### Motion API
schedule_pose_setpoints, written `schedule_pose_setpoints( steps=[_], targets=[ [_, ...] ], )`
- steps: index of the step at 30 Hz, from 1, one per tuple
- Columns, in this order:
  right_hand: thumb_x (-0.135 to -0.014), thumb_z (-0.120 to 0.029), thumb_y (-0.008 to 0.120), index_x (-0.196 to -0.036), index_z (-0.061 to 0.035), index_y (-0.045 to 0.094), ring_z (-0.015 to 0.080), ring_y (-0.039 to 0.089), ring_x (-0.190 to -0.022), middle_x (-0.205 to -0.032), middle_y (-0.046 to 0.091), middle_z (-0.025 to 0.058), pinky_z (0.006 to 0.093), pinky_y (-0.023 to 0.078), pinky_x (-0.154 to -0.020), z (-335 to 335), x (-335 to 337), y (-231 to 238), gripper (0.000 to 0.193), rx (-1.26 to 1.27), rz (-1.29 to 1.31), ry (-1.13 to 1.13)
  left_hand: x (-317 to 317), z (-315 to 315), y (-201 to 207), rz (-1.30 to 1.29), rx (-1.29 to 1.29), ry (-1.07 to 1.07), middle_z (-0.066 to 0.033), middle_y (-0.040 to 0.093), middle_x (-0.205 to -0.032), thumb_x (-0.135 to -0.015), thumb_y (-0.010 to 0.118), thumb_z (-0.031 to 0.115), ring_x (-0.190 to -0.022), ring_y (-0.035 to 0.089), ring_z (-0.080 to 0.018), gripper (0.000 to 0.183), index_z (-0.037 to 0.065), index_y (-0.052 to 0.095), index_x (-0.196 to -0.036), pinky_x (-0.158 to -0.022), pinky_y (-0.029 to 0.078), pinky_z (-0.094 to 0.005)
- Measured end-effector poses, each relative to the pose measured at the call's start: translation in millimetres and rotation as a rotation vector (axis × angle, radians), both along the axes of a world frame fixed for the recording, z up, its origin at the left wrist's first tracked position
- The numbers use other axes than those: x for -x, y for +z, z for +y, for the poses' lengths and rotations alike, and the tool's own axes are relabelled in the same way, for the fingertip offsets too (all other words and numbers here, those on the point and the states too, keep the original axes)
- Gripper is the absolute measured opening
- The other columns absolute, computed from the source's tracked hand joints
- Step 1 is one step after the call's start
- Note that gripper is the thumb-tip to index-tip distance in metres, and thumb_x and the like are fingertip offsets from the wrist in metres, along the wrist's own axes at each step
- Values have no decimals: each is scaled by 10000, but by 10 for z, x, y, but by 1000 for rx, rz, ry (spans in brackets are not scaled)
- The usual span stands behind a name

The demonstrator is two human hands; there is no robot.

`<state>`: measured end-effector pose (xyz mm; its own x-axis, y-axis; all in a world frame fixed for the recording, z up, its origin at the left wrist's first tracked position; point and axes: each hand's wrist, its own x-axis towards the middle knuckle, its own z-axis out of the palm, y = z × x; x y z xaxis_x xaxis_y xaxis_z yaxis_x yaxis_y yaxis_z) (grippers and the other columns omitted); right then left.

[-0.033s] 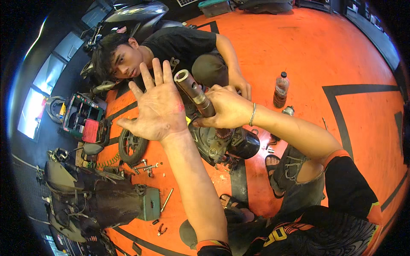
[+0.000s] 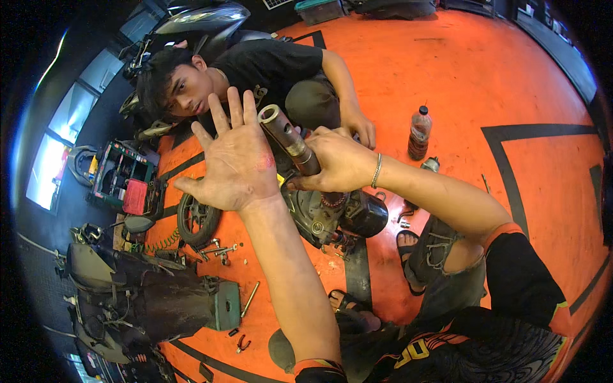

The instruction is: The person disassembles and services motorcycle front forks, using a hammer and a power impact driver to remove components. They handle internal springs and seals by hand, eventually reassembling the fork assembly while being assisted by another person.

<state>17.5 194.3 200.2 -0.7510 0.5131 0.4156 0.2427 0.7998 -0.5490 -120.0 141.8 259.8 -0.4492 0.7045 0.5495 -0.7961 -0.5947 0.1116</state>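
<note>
My left hand (image 2: pixel 235 161) is raised, palm turned up toward me and fingers spread, holding nothing. A red mark shows near the edge of its palm. My right hand (image 2: pixel 337 159), with a chain bracelet at the wrist, is wrapped round a metal tube (image 2: pixel 290 140). The tube tilts up to the left, its round hollow end beside my left fingers and a hole in its side. Its lower part is hidden by my right hand. Below both hands stands a dark motorcycle engine unit (image 2: pixel 364 216), partly covered by them.
A crouching person (image 2: pixel 274 64) faces me from across. On the orange floor (image 2: pixel 440 70) stand a bottle of dark liquid (image 2: pixel 419 134) and a small wheel (image 2: pixel 198 220). A toolbox (image 2: pixel 121 175), pliers (image 2: pixel 242 343), a long metal bar (image 2: pixel 250 299) and motorcycle bodywork (image 2: pixel 153 300) lie left.
</note>
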Motion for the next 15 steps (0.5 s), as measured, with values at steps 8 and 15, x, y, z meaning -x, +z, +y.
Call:
schedule_pose_setpoints(
  steps=[8, 15],
  targets=[
    [-752, -485, 713, -714, -89, 660, 397, 624, -865, -763, 672, 157, 532, 434, -758, 34, 29, -88, 402, -6, 10, -13, -41, 84, -50, 4, -2, -67, -140, -66, -1596, -744, 114, 896, -1429, -10, -492, 964, 358, -205, -1478, -1127, 55, -679],
    [-763, -499, 703, -738, -84, 665, 406, 624, -855, -764, 668, 165, 521, 441, -776, 43, 45, -77, 417, 16, 6, 0, 79, 192, -77, 98, 5, -75, -134, -63, -1597, -736, 168, 904, -1409, 17, -535, 999, 349, -184, -1488, -1097, 79, -723]
  ],
)
